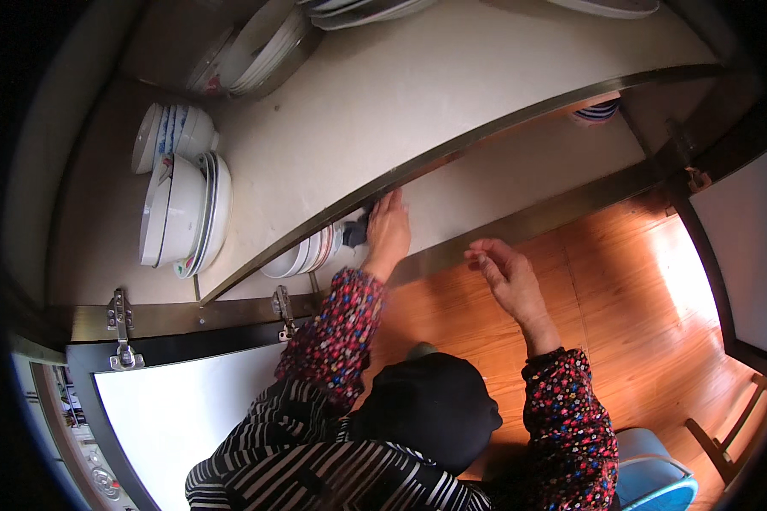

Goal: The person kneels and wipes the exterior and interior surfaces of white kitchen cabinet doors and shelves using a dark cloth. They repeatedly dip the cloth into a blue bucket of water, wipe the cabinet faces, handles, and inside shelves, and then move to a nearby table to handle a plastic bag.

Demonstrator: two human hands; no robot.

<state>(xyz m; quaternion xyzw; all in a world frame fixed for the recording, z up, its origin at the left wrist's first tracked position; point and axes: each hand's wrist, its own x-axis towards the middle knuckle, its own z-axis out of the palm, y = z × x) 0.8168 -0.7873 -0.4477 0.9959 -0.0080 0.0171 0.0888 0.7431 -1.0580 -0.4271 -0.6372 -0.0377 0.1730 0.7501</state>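
Note:
My left hand lies flat with its fingers stretched out on a dark cloth, on the lower shelf of a cabinet. Part of the cloth bunches out beside the fingers; the rest is hidden beneath the hand. Just left of it, a row of nested bowls rests partly under the upper shelf's edge. My right hand hangs in the air in front of the cabinet, its fingers loosely bent and nothing in them. Both forearms wear flowered sleeves.
White bowls and plates stand along the left of the upper shelf. A striped bowl sits far right below. Hinged cabinet doors stand open at the left and right. A blue bucket is on the wooden floor.

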